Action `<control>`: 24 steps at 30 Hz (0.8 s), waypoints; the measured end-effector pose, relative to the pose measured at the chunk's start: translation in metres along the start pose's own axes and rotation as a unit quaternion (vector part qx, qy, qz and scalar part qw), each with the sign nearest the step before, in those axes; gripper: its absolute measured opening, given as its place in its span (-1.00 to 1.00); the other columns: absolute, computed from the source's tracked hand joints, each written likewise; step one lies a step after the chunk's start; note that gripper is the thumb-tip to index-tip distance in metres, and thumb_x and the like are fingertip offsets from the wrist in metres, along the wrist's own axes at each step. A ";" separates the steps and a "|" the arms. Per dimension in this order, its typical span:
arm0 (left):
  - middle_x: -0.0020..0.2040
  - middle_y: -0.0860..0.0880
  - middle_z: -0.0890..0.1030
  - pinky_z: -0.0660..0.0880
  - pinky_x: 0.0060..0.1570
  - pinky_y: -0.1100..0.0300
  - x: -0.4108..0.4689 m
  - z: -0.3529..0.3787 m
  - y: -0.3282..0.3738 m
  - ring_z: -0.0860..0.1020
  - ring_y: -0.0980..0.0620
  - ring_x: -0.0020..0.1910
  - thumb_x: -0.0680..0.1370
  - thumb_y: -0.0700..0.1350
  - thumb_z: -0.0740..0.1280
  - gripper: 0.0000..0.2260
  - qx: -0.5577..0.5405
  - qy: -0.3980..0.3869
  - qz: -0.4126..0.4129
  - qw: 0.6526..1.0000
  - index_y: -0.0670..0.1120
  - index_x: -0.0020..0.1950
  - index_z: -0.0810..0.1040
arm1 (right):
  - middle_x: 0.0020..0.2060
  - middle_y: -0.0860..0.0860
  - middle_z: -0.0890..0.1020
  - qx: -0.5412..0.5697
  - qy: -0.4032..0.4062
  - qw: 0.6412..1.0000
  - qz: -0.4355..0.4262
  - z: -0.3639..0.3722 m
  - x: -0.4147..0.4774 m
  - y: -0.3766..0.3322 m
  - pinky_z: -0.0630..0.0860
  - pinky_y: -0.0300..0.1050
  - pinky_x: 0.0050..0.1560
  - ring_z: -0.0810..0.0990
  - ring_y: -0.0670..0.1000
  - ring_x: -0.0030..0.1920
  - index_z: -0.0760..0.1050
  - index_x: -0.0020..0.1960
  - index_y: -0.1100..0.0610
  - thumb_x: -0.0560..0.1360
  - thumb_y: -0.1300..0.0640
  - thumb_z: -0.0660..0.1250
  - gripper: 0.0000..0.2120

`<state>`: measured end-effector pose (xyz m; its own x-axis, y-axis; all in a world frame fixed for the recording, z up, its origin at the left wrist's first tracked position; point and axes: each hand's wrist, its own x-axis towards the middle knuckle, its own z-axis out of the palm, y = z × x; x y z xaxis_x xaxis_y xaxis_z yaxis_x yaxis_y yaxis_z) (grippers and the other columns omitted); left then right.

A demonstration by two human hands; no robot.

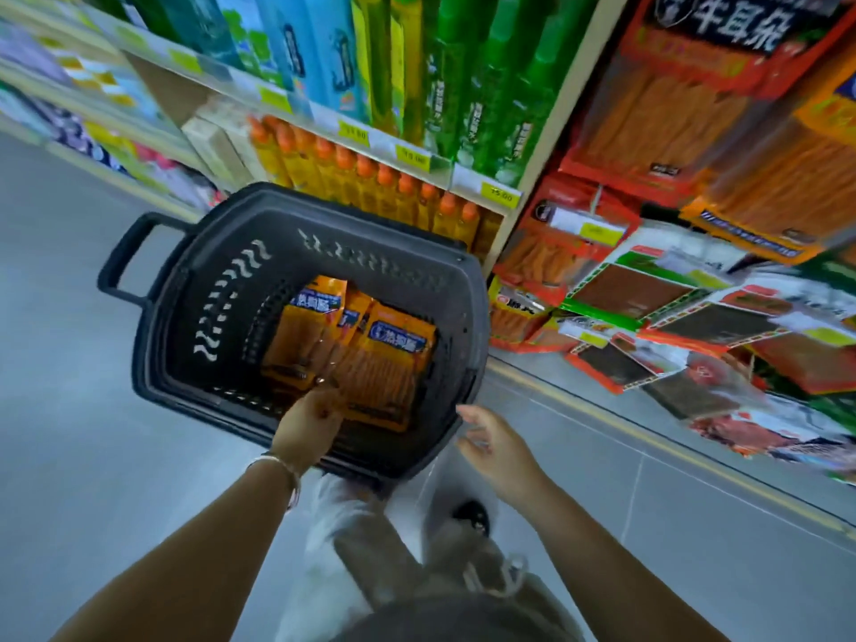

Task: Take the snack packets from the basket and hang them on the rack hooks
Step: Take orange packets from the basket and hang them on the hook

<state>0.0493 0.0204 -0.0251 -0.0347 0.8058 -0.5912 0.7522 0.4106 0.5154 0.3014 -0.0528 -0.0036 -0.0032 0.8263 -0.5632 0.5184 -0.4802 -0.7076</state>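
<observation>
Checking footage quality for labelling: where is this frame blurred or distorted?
Head view: hanging red and green snack packets smear with motion blur; the orange snack packets in the dark plastic basket look sharper; the wide lens bends the shelf edges; the fingers of the left hand are blurred.

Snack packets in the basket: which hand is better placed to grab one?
Left. The left hand reaches inside the basket, fingers at the snack packets; the right hand hovers open outside its rim.
</observation>
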 end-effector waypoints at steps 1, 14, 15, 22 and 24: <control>0.03 -0.07 0.60 0.50 0.01 0.08 0.006 -0.005 -0.006 0.58 -0.13 0.00 0.53 -0.17 0.29 -0.76 -0.017 -0.009 -0.013 1.000 -0.07 0.19 0.53 | 0.24 -0.06 0.44 0.006 -0.011 1.000 0.002 0.008 0.009 -0.008 0.39 -0.39 0.04 0.49 -0.12 0.13 0.35 0.38 0.01 0.56 0.10 0.26 -0.61; 0.00 -0.08 0.56 0.36 -0.21 0.53 0.168 -0.082 -0.061 0.50 -0.01 -0.03 0.56 -0.27 0.27 -0.79 -0.035 -0.125 -0.043 0.991 -0.18 0.18 0.54 | 0.24 0.02 0.45 0.138 -0.005 0.962 0.236 0.118 0.189 -0.036 0.37 -0.31 -0.21 0.48 -0.06 0.02 0.28 0.39 0.04 0.58 0.08 0.24 -0.60; 0.00 -0.07 0.55 0.39 -0.12 0.50 0.181 -0.084 -0.067 0.52 -0.04 0.02 0.56 -0.25 0.28 -0.80 -0.034 -0.132 -0.054 0.989 -0.17 0.17 0.55 | 0.27 0.04 0.44 0.143 -0.002 0.957 0.253 0.125 0.201 -0.029 0.38 -0.30 -0.16 0.48 -0.03 0.08 0.27 0.40 0.06 0.57 0.10 0.25 -0.58; 0.13 -0.19 0.60 0.41 0.26 -0.05 0.239 -0.064 -0.105 0.55 -0.17 0.13 0.56 -0.22 0.24 -0.84 -0.041 -0.158 -0.114 0.980 -0.13 0.09 0.57 | 0.11 0.06 0.56 0.170 0.086 0.928 0.320 0.152 0.253 0.023 0.44 -0.17 -0.14 0.56 -0.02 -0.07 0.37 0.34 0.17 0.52 0.14 0.31 -0.59; 0.14 -0.19 0.60 0.41 0.27 -0.05 0.243 -0.053 -0.113 0.55 -0.15 0.14 0.56 -0.21 0.25 -0.86 -0.061 -0.168 -0.117 0.977 -0.13 0.07 0.57 | 0.09 0.10 0.60 0.166 0.091 0.926 0.328 0.158 0.266 0.036 0.46 -0.15 -0.13 0.59 0.04 -0.05 0.43 0.29 0.19 0.52 0.13 0.31 -0.64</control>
<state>-0.0785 0.1922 -0.1940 0.0379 0.5065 -0.8614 0.6648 0.6308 0.4002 0.1842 0.1036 -0.2460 0.3787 0.3470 -0.8580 0.0656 -0.9348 -0.3490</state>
